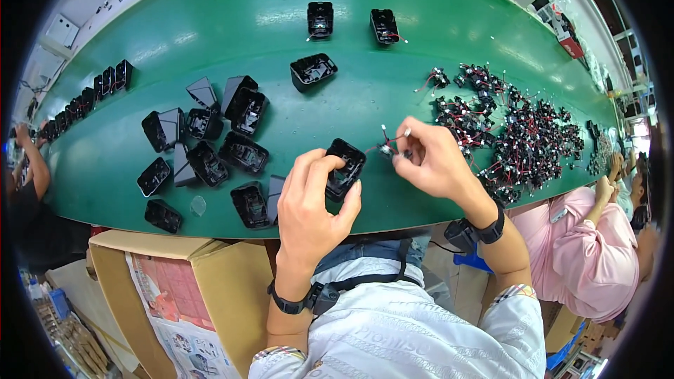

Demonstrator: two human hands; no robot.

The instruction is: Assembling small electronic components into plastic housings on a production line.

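Observation:
My left hand [307, 193] is wrapped round an open black plastic housing [347, 170], tilted a little above the green table, its hollow side showing. Just right of it, my right hand [437, 161] pinches a small black part with red and black wires [385, 148] and white plugs on the wire ends. The wired part is apart from the housing; the fingers hide some of it. Beyond my right hand spreads a heap of similar wired parts [523, 137]. Several more black housings [243, 152] lie loosely to the left of my left hand, some tipped on their sides.
Across the green table [246, 24] stand two housings with wires [320, 20] and another housing [314, 71]. A row of housings [88, 102] runs along the far left. A cardboard box [217, 281] sits below the front edge. A person in pink [583, 253] works at the right.

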